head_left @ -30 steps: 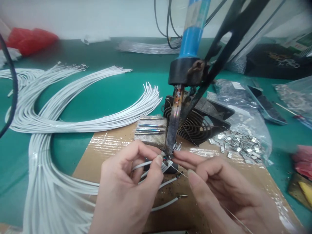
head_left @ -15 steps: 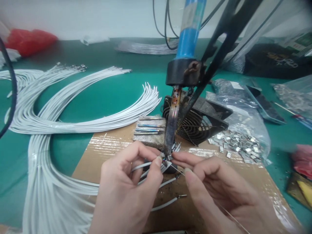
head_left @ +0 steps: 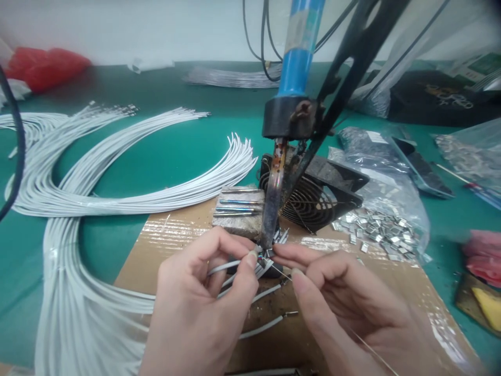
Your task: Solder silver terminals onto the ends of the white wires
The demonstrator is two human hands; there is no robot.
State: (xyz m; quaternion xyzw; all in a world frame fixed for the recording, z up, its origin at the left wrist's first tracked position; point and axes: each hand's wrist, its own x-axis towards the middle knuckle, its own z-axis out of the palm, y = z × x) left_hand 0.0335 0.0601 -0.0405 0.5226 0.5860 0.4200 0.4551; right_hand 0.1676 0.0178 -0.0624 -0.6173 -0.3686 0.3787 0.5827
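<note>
White cables [head_left: 97, 206] lie bundled L of the fingers, then comes L hand [head_left: 199, 308], thumb & index clamped on one cable end [head_left: 225, 267], its coloured cores peeking out just past the tips. Grey block [head_left: 238, 224] sits just behind L index, & soldering iron [head_left: 271, 209] points down btwn both hands' fingertips, tip right by the cores. R hand [head_left: 348, 297] has its thumb pressing thin wire [head_left: 282, 273] running twd iron tip, w/ long fingers tog. at small metal pc; fan [head_left: 313, 203] is behind them, loose metal bits [head_left: 376, 232] beyond R knuckles.
</note>
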